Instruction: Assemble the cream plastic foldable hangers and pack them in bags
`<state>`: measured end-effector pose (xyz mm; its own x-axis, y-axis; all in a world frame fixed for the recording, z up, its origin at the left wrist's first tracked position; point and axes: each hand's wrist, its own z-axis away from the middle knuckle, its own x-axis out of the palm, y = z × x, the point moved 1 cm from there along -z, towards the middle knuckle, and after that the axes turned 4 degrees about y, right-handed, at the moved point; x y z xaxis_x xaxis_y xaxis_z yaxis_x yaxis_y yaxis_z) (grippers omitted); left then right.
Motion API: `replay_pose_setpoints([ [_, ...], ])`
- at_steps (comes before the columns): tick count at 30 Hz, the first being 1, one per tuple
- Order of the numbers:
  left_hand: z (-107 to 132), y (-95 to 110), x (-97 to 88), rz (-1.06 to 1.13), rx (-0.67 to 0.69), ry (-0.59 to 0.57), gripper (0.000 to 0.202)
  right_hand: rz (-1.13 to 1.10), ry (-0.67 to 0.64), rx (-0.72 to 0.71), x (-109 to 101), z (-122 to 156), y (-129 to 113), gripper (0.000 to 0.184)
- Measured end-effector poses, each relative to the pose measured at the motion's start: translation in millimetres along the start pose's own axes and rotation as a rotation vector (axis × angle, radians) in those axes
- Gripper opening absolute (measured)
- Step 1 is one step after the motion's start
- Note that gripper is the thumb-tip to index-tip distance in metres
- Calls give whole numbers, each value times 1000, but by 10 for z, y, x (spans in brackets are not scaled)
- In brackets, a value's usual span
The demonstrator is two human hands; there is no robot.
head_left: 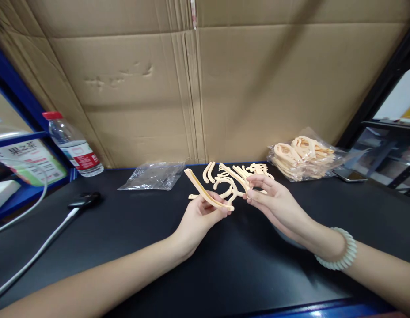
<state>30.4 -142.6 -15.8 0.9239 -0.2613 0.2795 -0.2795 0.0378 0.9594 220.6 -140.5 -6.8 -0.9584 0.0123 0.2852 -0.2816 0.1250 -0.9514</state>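
Observation:
A curved beige plastic hanger arm [200, 187], grooved along its length, is pinched by its lower end in my left hand [203, 216], its free end pointing up and away. My right hand [274, 198] holds a second hanger arm [236, 176] at its near end, between thumb and fingers. The two arms are held apart, just above the table. Behind and between my hands is a beige hanger hook [225, 180] among other pieces, partly covered by my fingers. A pair of loose hanger arms [210, 172] lies farther back, with a heap of small beige parts [258, 169] to the right.
A clear bag of folded beige hangers [301, 154] stands at the back right beside a phone [351, 175]. On the left are a flat plastic bag [153, 176], a red-capped bottle [75, 148] and a black device [84, 200] with a white cable. Cardboard [142, 88] walls the black table's back.

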Motion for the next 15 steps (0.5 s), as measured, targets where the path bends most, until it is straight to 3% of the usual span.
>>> replay_pose_setpoints([
  [3,-7,-2,-5,-10,7,-15,28,-67,-61,70,-10,4,44,54],
  [6,-12,-4,-14,-19,7,-24,27,-80,-169,141,-4,5,87,42],
  [9,-17,-8,-19,-16,7,-42,26,-26,-197,138,0,1,125,27],
  [15,-18,2,-7,-19,-10,-35,28,85,-240,44,2,-10,153,29],
])
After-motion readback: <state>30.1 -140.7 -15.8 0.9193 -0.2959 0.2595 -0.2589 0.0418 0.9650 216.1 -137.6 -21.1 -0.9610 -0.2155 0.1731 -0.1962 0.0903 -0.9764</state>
